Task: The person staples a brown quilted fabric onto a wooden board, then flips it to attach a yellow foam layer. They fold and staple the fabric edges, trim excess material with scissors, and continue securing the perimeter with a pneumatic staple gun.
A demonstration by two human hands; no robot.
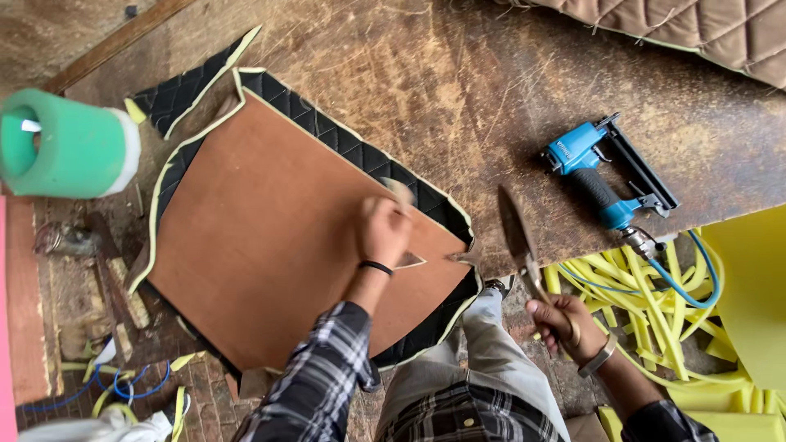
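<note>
The left hand [383, 231] pinches a fabric flap [400, 192] over the brown board [262, 237]; the right hand [562, 324] grips shears [519, 237], stapler [610, 176] beyond it.

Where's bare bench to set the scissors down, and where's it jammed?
Bare bench lies between the brown board, the blue staple gun and the quilted cushion. Crowded: yellow foam strips around the right hand; the left hand rests on the board.
</note>
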